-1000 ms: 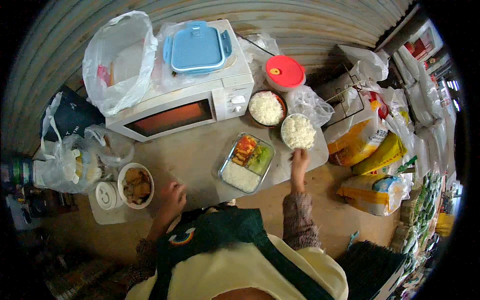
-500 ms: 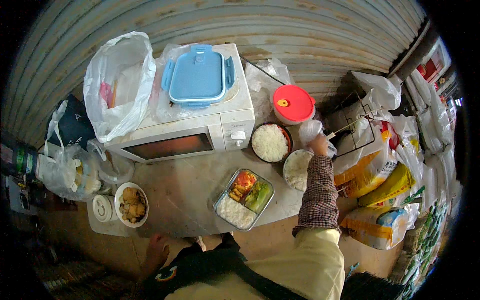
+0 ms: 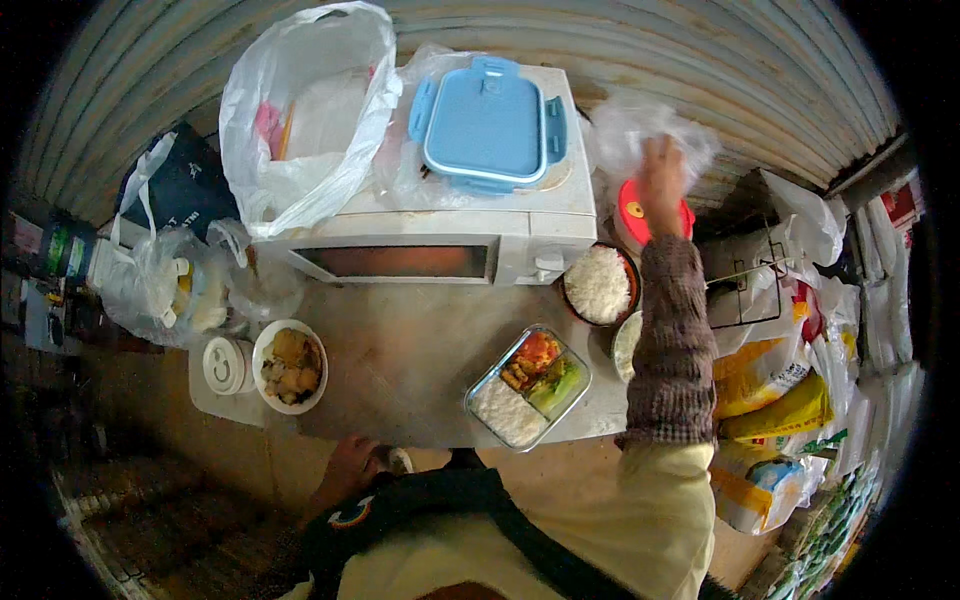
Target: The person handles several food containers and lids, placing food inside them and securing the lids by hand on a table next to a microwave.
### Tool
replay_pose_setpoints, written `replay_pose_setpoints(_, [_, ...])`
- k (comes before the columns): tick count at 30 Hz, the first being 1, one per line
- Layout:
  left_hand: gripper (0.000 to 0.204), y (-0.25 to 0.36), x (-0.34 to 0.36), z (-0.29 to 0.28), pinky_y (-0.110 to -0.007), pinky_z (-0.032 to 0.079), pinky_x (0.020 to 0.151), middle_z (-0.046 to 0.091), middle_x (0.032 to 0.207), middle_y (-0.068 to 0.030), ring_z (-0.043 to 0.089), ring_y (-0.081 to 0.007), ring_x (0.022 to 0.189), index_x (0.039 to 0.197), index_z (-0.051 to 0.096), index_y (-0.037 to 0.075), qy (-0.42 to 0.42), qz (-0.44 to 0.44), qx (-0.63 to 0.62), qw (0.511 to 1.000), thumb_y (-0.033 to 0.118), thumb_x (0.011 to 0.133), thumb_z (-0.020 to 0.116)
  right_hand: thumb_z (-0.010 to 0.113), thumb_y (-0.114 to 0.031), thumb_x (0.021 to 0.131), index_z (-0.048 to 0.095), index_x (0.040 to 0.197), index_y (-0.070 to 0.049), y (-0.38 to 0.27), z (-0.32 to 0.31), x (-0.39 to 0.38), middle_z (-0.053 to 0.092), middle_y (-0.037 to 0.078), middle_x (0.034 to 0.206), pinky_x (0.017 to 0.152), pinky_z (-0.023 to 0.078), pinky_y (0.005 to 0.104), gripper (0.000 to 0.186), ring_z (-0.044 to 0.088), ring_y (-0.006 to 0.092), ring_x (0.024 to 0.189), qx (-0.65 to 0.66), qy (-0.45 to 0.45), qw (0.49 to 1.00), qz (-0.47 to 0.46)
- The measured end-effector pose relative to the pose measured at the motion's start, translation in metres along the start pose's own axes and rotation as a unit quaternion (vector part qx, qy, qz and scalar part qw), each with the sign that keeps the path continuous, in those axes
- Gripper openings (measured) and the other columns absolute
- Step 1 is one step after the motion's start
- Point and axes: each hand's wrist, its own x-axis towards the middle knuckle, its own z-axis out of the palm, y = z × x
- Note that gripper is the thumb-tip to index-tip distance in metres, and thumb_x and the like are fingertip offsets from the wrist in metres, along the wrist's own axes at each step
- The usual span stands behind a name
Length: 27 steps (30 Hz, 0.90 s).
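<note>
My right hand [image 3: 663, 180] reaches over the red lid [image 3: 632, 215] of a round container, its fingers closed on a crumpled clear plastic bag [image 3: 640, 125] beside the microwave. Under that forearm, a bowl of pale food [image 3: 626, 348] is mostly hidden. Left of it stands a dark-rimmed bowl of white rice [image 3: 600, 284]. Nearer the front edge sits a glass divided food container [image 3: 530, 388] with rice, a red-and-yellow dish and greens. My left hand [image 3: 350, 466] hangs low by the table's front edge, dim and blurred; whether its fingers are closed is unclear.
A white microwave [image 3: 400, 225] carries a blue container lid [image 3: 485, 122] and an open white plastic bag [image 3: 310, 110]. At the left are a bowl of brown food chunks [image 3: 290, 366] and a round white-lidded tub [image 3: 226, 366]. A wire rack [image 3: 745, 290] and packed bags [image 3: 780, 400] crowd the right side.
My right hand has moved away from above the pale-food bowl, up and back over the red lid, carrying the clear plastic bag. The whole view has shifted slightly.
</note>
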Motion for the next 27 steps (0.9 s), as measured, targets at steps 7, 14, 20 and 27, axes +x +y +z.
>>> replay_pose_setpoints(7, [0.032, -0.005, -0.023, -0.008, -0.039, 0.042, 0.076, 0.048, 0.098, -0.0177, 0.048, -0.0326, 0.090, 0.101, 0.053, 0.002, 0.016, -0.073, -0.016, 0.997, 0.012, 0.071, 0.056, 0.063, -0.005, 0.061, 0.029, 0.128, -0.016, -0.049, 0.023, -0.008, 0.018, 0.017, 0.137, 0.097, 0.025, 0.0540, 0.076, 0.017, 0.0439, 0.123, 0.175, -0.242, 0.954, -0.033])
replay_pose_setpoints(14, [0.031, -0.033, -0.032, 0.006, -0.040, 0.041, 0.078, 0.048, 0.098, -0.0180, 0.048, -0.0337, 0.090, 0.102, 0.052, 0.003, 0.044, 0.046, -0.007, 0.998, 0.012, 0.073, 0.056, 0.058, -0.004, 0.066, 0.035, 0.124, -0.009, -0.038, -0.050, -0.017, 0.037, 0.018, 0.126, 0.091, 0.036, 0.0425, 0.063, 0.034, 0.0374, 0.116, 0.018, -0.125, 0.988, -0.093])
replay_pose_setpoints(20, [0.030, -0.062, -0.046, 0.000, -0.040, 0.042, 0.074, 0.048, 0.098, -0.0179, 0.049, -0.0339, 0.086, 0.103, 0.051, 0.002, -0.035, 0.016, 0.002, 0.999, 0.014, 0.075, 0.055, 0.055, -0.008, 0.076, 0.040, 0.118, -0.001, -0.064, -0.101, -0.125, 0.047, 0.016, 0.112, 0.082, 0.042, 0.0328, 0.045, 0.048, 0.0267, 0.100, 0.366, 0.038, 0.909, 0.196])
replay_pose_setpoints(27, [0.027, -0.140, -0.055, 0.022, -0.030, 0.045, 0.061, 0.050, 0.089, -0.0096, 0.051, -0.0164, 0.083, 0.101, 0.046, 0.005, 0.092, -0.221, -0.453, 0.859, 0.021, 0.081, 0.054, 0.049, -0.012, 0.085, 0.053, 0.097, 0.002, -0.244, -0.137, -0.306, 0.056, 0.007, 0.077, 0.058, 0.045, 0.0253, 0.019, 0.054, 0.0136, 0.063, 0.555, -0.249, 0.767, 0.204])
